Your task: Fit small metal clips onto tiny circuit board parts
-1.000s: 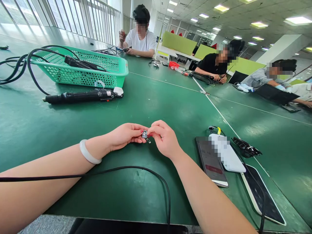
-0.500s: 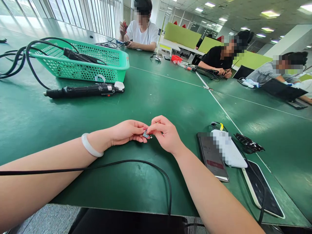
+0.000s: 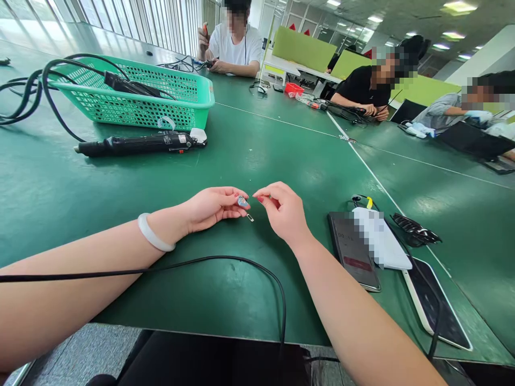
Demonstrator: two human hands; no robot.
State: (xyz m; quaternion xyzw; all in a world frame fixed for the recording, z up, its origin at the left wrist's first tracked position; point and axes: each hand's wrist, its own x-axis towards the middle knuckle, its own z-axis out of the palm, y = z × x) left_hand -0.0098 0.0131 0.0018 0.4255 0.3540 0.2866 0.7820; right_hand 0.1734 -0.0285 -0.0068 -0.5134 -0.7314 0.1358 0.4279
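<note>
Pinches a small part in the left hand inside the worktop's near edge, with the right hand just beside, tips nearly together; cannot tell on what, if anything. Could drop it onto glossy green through a loosened pinch. Looks past the far edge to lime partitions under lit ceiling panels.

I'm working in an office: beyond my green table stand lime partitions and white desks under ceiling lights.
</note>
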